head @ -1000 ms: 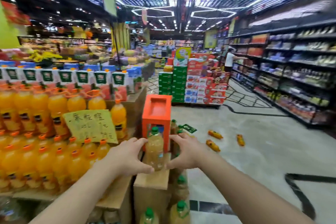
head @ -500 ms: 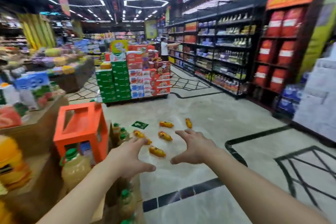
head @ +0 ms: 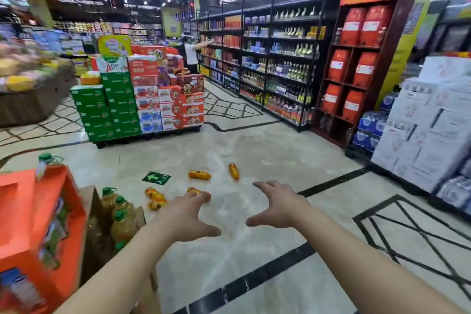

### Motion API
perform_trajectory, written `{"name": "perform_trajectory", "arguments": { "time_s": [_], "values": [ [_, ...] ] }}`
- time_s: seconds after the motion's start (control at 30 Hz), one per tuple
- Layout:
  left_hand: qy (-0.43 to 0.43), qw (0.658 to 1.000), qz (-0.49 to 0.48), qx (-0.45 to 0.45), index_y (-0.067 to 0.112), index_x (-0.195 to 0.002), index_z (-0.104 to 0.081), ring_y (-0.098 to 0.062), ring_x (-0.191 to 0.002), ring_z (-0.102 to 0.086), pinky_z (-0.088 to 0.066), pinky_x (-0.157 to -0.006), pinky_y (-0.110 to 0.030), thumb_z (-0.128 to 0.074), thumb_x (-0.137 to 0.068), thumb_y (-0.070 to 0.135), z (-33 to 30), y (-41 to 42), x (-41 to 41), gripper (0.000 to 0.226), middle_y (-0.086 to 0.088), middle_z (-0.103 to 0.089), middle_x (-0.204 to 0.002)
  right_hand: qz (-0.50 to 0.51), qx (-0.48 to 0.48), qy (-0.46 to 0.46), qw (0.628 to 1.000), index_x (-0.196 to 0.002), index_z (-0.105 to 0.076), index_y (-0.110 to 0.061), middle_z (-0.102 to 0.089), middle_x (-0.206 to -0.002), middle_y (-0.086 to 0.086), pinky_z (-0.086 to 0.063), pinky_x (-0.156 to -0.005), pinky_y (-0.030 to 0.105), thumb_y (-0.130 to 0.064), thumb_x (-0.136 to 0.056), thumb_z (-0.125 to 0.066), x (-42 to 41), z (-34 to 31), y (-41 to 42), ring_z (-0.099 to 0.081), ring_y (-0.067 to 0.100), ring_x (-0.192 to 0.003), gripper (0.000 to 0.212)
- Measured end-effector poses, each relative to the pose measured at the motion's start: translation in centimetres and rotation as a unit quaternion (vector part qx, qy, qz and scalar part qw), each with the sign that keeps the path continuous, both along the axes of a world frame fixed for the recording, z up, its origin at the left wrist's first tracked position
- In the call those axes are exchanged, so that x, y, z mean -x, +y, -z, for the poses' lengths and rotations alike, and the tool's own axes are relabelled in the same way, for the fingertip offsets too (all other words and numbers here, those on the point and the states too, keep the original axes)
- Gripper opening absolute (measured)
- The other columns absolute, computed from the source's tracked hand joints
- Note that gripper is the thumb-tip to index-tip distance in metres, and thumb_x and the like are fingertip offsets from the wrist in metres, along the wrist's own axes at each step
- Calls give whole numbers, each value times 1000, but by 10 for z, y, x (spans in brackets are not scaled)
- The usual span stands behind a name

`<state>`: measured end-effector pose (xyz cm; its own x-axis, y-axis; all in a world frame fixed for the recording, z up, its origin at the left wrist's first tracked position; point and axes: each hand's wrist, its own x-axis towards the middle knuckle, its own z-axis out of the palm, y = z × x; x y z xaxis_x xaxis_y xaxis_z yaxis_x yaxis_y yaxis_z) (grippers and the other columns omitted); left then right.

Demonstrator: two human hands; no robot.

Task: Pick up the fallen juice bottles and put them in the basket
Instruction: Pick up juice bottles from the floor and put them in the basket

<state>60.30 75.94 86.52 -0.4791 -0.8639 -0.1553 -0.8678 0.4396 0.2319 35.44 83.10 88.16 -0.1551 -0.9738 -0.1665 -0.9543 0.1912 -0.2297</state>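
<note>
Several small orange juice bottles lie on the pale shop floor ahead of me. One bottle (head: 199, 174) and another bottle (head: 234, 170) lie farthest off; a pair (head: 155, 198) lies to the left, and one more (head: 193, 190) is partly hidden behind my left hand. My left hand (head: 184, 214) and my right hand (head: 277, 205) are stretched out in front of me above the floor, fingers spread, holding nothing. No basket is in view.
An orange display stand (head: 38, 224) and cardboard boxes with large green-capped bottles (head: 122, 222) stand at my left. A pallet of stacked cartons (head: 137, 99) is ahead, shelving (head: 275, 64) and white boxes (head: 428, 130) line the right. A person stands at the far shelves.
My view has swung right from the bottle display to the aisle. My hands let go of the large green-capped bottle and now reach, empty, toward the fallen bottles.
</note>
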Motion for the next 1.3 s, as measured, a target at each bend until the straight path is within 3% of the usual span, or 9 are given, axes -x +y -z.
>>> {"name": "perform_trajectory", "arguments": {
  "time_s": [0.1, 0.37, 0.5, 0.93, 1.07, 1.3],
  "values": [
    [-1, 1000, -6, -12, 45, -153, -28, -18, -133, -47, -49, -92, -40, -64, -61, 88, 8, -60, 6, 108, 12, -41, -153, 2, 6, -5, 1000, -160, -20, -44, -28, -164, -8, -42, -105, 48, -80, -69, -71, 9, 2, -59, -26, 25, -150, 111],
    [-13, 999, -37, -21, 45, -153, -29, -16, -131, -50, -43, -80, -36, -63, -60, 90, 31, -186, 19, 108, 12, -44, -148, -18, -21, -27, 999, -161, -20, -42, -27, -165, -8, -42, -108, 50, -75, -72, -74, 24, 24, -193, -26, 24, -150, 109],
    [-13, 998, -59, -27, 45, -152, -30, -18, -132, -48, -46, -91, -39, -66, -61, 87, 39, -246, 33, 106, 11, -44, -146, -45, -32, -33, 998, -161, -21, -42, -28, -165, -7, -40, -109, 49, -73, -73, -75, 37, 37, -269, -26, 25, -150, 108],
    [-28, 987, -155, -11, 41, -155, -28, -21, -139, -36, -45, -96, -43, -64, -66, 83, 54, -491, 94, 105, 7, -34, -154, -139, -47, -39, 988, -160, -20, -45, -28, -164, -7, -40, -106, 48, -78, -66, -73, 100, 61, -580, -24, 27, -150, 113],
    [-27, 982, -184, -20, 42, -154, -29, -20, -142, -31, -43, -101, -47, -63, -66, 84, 66, -553, 96, 103, 7, -33, -155, -164, -71, -35, 983, -160, -19, -47, -28, -164, -8, -43, -103, 49, -78, -67, -74, 101, 76, -656, -26, 26, -149, 113],
    [-55, 976, -208, -40, 44, -154, -26, -23, -142, -31, -42, -100, -49, -61, -65, 86, 110, -680, 75, 104, 5, -32, -156, -195, -104, -7, 975, -162, -18, -43, -27, -166, -5, -40, -111, 51, -78, -70, -74, 79, 123, -792, -28, 28, -149, 113]
  ]
}}
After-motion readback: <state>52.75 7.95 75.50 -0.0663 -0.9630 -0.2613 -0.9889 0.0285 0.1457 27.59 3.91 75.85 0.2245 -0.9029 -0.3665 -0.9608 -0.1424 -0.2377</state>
